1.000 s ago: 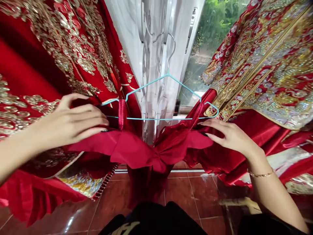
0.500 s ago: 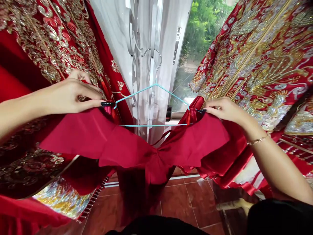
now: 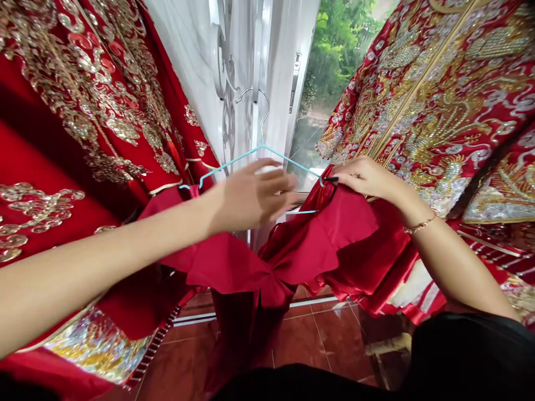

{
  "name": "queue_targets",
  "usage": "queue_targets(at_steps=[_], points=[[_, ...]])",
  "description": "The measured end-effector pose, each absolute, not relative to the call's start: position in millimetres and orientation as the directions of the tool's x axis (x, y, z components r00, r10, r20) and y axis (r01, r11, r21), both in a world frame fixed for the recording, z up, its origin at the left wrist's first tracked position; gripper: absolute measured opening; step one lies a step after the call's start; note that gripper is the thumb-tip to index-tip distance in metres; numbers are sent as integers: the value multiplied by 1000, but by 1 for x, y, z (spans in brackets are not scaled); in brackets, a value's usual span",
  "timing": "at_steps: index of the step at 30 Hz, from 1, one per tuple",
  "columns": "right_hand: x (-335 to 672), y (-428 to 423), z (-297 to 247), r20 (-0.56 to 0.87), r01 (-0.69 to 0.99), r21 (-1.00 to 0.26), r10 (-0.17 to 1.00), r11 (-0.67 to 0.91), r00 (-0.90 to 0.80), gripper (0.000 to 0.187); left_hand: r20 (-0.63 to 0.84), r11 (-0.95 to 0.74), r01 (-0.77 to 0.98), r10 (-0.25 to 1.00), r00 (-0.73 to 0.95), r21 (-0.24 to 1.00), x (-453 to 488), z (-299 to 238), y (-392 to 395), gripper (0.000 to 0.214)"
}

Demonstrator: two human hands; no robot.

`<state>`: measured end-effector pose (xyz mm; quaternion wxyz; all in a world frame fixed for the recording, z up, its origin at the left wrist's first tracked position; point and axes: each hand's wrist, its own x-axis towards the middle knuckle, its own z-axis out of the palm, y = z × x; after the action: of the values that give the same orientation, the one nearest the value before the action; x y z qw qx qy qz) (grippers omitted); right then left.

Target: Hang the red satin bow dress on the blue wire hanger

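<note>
One red dress (image 3: 236,267) hangs in the middle of the frame on a blue hanger (image 3: 262,146). The right hand (image 3: 363,177), right of the middle, pinches its top edge. The left hand (image 3: 261,192) is blurry in front of the hanger; I cannot tell if it holds anything.

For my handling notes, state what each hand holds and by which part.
The right hand pinches the red dress at its shoulder edge, beside the blue hanger. The left hand is blurred; no hold can be made out.
</note>
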<state>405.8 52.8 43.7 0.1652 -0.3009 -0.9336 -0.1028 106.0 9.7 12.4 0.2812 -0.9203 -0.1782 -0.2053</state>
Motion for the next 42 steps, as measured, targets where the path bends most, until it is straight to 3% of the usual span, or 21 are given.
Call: queue_targets(at_steps=[5, 10, 14, 21, 26, 31, 34, 39, 42], points=[[406, 52, 35, 555, 657, -63, 573, 751, -603, 71, 541, -804, 436, 174, 823, -404, 203, 0, 43, 32], [409, 57, 26, 669, 767, -165, 642, 620, -375, 70, 617, -797, 464, 150, 773, -388, 210, -25, 66, 29], [407, 63, 31, 687, 753, -163, 621, 638, -377, 64, 642, -733, 498, 109, 759, -464, 198, -43, 66, 33], [408, 61, 34, 700, 664, -307, 635, 681, -327, 56, 535, -671, 518, 208, 819, -531, 203, -21, 61, 45], [415, 57, 29, 704, 727, -279, 649, 627, -289, 50, 533, -696, 521, 231, 814, -494, 212, -7, 66, 42], [418, 61, 28, 728, 813, -148, 619, 562, -295, 65, 518, -760, 544, 325, 791, -354, 218, 13, 70, 35], [418, 61, 29, 719, 838, -107, 624, 534, -306, 63, 492, -787, 553, 379, 784, -275, 215, 23, 69, 32], [412, 53, 35, 701, 845, -88, 635, 528, -324, 60, 650, -803, 552, 299, 699, -224, 213, 9, 68, 28], [410, 49, 36, 700, 841, -89, 635, 534, -329, 60, 668, -809, 541, 274, 692, -228, 218, 0, 68, 27]])
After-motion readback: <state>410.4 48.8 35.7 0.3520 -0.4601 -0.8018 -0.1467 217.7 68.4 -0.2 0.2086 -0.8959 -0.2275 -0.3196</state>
